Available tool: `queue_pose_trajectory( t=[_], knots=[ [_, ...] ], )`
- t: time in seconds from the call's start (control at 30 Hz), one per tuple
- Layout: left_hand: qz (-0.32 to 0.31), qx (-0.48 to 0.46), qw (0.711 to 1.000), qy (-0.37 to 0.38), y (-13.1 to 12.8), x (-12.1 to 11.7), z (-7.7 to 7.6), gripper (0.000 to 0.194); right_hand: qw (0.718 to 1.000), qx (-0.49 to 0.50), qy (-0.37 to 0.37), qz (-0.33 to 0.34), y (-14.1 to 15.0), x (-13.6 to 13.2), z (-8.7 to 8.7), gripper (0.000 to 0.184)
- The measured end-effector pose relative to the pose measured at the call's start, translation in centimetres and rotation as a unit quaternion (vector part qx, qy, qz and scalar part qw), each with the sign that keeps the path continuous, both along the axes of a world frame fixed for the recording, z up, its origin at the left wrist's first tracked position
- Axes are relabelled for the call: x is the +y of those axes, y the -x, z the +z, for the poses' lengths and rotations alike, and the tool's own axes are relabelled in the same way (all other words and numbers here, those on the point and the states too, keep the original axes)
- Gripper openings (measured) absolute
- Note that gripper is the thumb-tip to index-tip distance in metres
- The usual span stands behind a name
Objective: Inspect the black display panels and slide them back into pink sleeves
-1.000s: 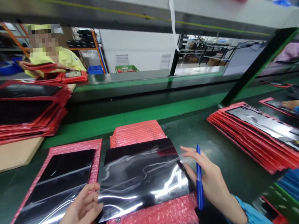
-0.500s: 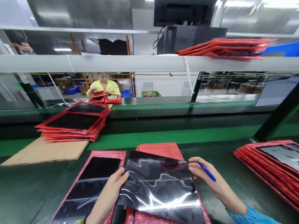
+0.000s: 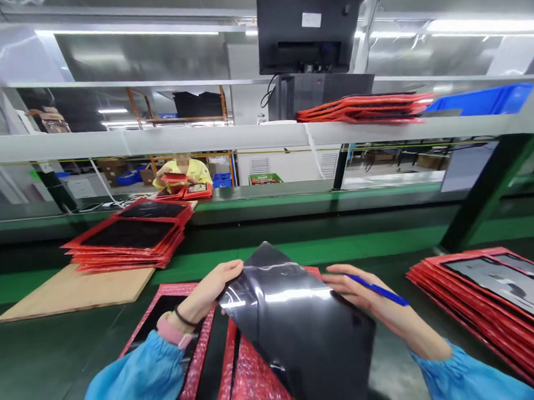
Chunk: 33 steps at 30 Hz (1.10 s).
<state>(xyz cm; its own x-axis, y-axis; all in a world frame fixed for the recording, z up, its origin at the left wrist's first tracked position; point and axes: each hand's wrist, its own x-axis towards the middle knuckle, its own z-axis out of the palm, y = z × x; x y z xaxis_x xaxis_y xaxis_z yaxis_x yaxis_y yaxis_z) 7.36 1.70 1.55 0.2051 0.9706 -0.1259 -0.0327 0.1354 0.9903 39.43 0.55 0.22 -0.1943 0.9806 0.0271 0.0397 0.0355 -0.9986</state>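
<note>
A glossy black panel (image 3: pixel 302 324), like a screen panel, is tilted in front of me with one corner pointing away. My left hand (image 3: pixel 224 281) grips its left corner, thumb on top and the other fingers partly hidden beneath. At the panel's far right edge is my right hand (image 3: pixel 360 288), fingers stretched toward it; whether they touch it is unclear. A blue pen (image 3: pixel 378 290) is tucked in that hand, pointing back over the wrist. Under the panel lies a red bubble-wrap pouch (image 3: pixel 259 375). Left of it, another black panel (image 3: pixel 159 315) rests on red bubble wrap, partly behind my left arm.
Red pouches with dark panels are stacked at the left (image 3: pixel 129 238) by a brown board (image 3: pixel 73 290). Another red stack (image 3: pixel 486 307) stands right. Overhead, a shelf beam (image 3: pixel 200 138) carries red pouches (image 3: pixel 361 108) and a blue bin (image 3: pixel 482 101). A co-worker in yellow (image 3: pixel 183 169) sits opposite.
The panel has turned clockwise from lying nearly square to standing cornerwise. My left hand has moved up and forward with it; the right hand's fingers have stretched out. The view has tilted up.
</note>
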Motion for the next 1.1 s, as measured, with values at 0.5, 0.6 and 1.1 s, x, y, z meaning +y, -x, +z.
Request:
queue_pose_trajectory(
  t=[0.5,0.6,1.1],
  knots=[
    [-0.002,0.300,0.950,0.087,-0.5,-0.3,-5.7,0.025,0.973,0.194,0.090,-0.087,3.6,-4.0,-8.3,0.047],
    [-0.018,0.341,0.936,0.086,-1.1,-1.7,-6.1,0.024,0.995,0.086,0.017,-0.041,4.4,-3.9,-8.4,0.043],
    [-0.036,0.103,0.991,0.075,-3.2,-2.6,-4.2,0.027,0.929,-0.322,-0.161,-0.087,4.5,-4.9,-8.8,0.030]
  ],
)
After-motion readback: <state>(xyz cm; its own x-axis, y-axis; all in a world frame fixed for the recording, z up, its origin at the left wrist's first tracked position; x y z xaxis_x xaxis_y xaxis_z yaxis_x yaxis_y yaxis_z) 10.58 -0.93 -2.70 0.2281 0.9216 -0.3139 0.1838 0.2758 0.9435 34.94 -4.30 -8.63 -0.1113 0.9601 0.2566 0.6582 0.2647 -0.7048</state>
